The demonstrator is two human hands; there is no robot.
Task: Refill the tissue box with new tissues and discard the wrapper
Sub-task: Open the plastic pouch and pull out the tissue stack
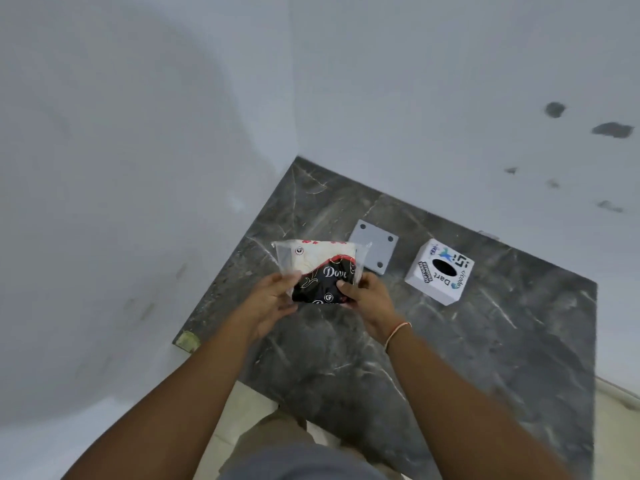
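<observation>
I hold a clear plastic tissue pack (320, 268) above the dark marble counter (450, 358). Its wrapper shows a black and red print over white tissues. My left hand (273, 299) grips the pack's near left edge. My right hand (367, 299) grips its near right edge, thumb on the printed face. The white cube tissue box (440, 271) stands on the counter to the right of the pack, apart from both hands. Its top has a dark oval hole and several stickers.
A flat grey square plate (375, 249) with corner holes lies on the counter behind the pack, between it and the box. White walls meet at the counter's far corner (298, 157). The counter's left front corner (187, 341) is chipped. Pale floor shows below.
</observation>
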